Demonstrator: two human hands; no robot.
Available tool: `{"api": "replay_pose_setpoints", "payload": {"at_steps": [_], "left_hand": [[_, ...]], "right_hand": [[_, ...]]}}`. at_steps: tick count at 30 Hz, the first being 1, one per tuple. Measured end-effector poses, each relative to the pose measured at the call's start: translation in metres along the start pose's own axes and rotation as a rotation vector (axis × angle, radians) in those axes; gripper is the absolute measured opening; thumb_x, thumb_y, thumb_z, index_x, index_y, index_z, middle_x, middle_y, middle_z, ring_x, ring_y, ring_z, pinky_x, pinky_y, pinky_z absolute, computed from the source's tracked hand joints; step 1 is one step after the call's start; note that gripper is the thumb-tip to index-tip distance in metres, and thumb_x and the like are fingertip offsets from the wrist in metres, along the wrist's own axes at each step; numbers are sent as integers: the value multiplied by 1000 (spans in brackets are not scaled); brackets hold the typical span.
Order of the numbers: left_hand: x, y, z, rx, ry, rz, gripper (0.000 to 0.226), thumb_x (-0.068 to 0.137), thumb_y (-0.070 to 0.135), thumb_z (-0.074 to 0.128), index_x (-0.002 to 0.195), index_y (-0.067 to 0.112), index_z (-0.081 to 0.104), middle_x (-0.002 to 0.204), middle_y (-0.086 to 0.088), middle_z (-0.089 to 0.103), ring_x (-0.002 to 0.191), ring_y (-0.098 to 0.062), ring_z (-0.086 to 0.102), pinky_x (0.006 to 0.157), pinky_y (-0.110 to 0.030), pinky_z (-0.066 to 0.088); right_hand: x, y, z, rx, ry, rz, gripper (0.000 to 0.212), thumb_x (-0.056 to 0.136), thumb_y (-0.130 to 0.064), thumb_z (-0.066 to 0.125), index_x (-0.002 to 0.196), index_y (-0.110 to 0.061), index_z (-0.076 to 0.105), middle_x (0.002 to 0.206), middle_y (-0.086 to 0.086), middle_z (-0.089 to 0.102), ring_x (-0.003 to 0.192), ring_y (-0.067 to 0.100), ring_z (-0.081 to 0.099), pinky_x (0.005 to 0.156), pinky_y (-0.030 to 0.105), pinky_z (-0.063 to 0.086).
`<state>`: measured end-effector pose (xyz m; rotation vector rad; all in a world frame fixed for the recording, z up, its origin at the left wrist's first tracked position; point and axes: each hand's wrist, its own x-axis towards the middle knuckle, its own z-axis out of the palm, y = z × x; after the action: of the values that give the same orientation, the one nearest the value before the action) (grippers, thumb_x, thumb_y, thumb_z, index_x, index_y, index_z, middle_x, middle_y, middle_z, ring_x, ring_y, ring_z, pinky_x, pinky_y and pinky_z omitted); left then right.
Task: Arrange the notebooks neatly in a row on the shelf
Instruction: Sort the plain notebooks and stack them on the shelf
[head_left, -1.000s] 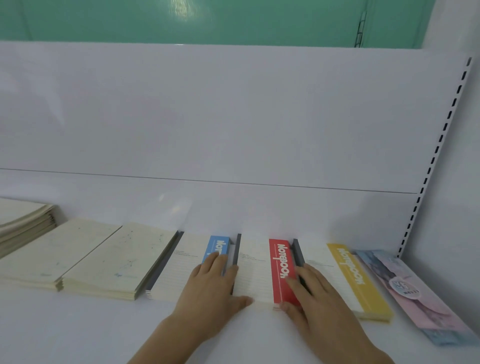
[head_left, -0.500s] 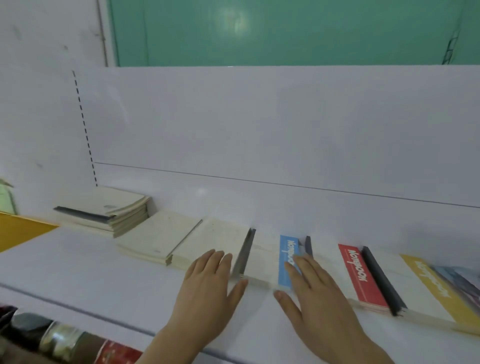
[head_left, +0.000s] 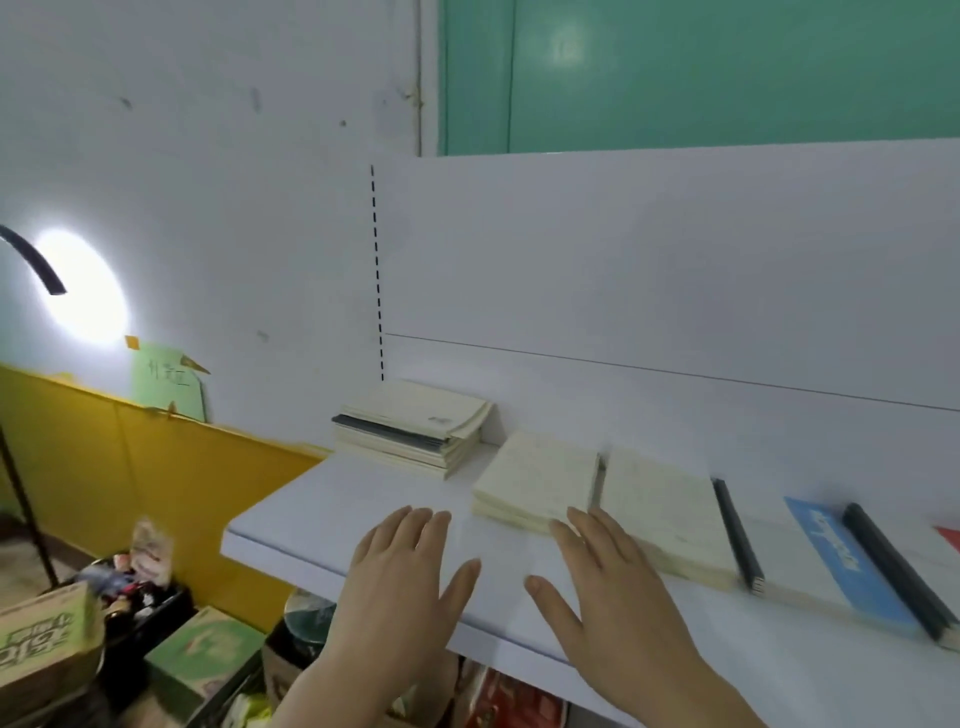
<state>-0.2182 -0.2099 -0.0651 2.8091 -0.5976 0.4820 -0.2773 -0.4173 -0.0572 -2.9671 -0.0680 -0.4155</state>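
Note:
Notebooks lie flat in a row on the white shelf (head_left: 322, 499). From the left: a cream stack (head_left: 535, 480), a second cream stack (head_left: 665, 514) with a dark spine, then a white notebook with a blue band (head_left: 836, 551) and a black spine. A red corner shows at the right edge. A taller, uneven pile of notebooks (head_left: 415, 428) sits at the shelf's far left corner. My left hand (head_left: 405, 577) hovers flat over bare shelf, fingers apart, holding nothing. My right hand (head_left: 608, 597) is flat and spread, its fingertips at the front edge of the cream stacks.
The shelf's left end (head_left: 228, 540) drops off to a cluttered floor with cardboard boxes (head_left: 47, 639) and packets. A yellow panel (head_left: 156, 467) and a bright lamp (head_left: 83, 286) are on the left. The white back panel rises behind the notebooks.
The view has swung left along the shelf. Both hands have shifted left, off the blue and red notebooks, to the cream stacks and the bare shelf beside them.

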Motion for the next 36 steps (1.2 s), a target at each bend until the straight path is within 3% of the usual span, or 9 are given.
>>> {"api": "replay_pose_setpoints", "payload": {"at_steps": [9,15,21,25,28,31,34,36], "left_hand": [[64,-92,14,-14,23,-87,67,98,64,26,155,27,24,161,10,27,150,-14,17,123,-33,17],[125,-136,16,-9,91,-54,64,98,62,32,152,28,30,158,12,31,149,-11,20,121,-32,21],[169,-169,45,-72,84,-4,68,96,65,24,152,28,33,159,10,31,150,-13,21,123,-34,20],[193,-194,58,-83,103,97,80,91,68,11,151,24,38,159,-1,35,150,-23,24,122,-43,20],[203,-207,60,-114,143,173,78,92,67,11,150,24,40,156,1,40,149,-22,25,122,-43,19],[208,-216,54,-246,231,216,67,95,60,25,144,20,46,151,-3,45,148,-24,28,118,-45,31],[206,-220,44,-440,382,288,58,99,47,39,148,17,35,158,-6,32,151,-25,17,118,-43,27],[202,-217,32,-599,388,272,64,98,47,42,153,20,25,161,-1,24,151,-19,16,118,-36,24]], "right_hand": [[125,-49,39,-20,90,-83,80,88,-67,3,153,-22,16,160,-2,13,148,17,4,121,33,8],[208,-62,57,1,175,-91,62,97,-57,29,148,-21,27,154,2,27,145,23,19,118,37,20],[262,-79,76,-97,116,-27,60,96,-54,31,145,-19,31,150,1,31,141,23,24,115,41,22],[272,-88,81,-141,162,-19,28,98,-44,34,106,-28,55,106,-9,57,106,17,53,87,33,35],[272,-93,76,-125,190,32,28,96,-38,34,89,-27,58,88,-7,62,84,17,58,73,34,42],[268,-100,62,-55,249,116,26,100,-37,36,82,-27,53,73,-9,59,68,15,55,64,36,47],[253,-113,44,-9,441,192,20,101,-39,39,90,-32,55,64,-12,57,59,11,55,57,31,45],[241,-126,30,94,588,268,16,100,-39,42,96,-34,57,65,-12,60,61,6,56,55,22,42]]}}
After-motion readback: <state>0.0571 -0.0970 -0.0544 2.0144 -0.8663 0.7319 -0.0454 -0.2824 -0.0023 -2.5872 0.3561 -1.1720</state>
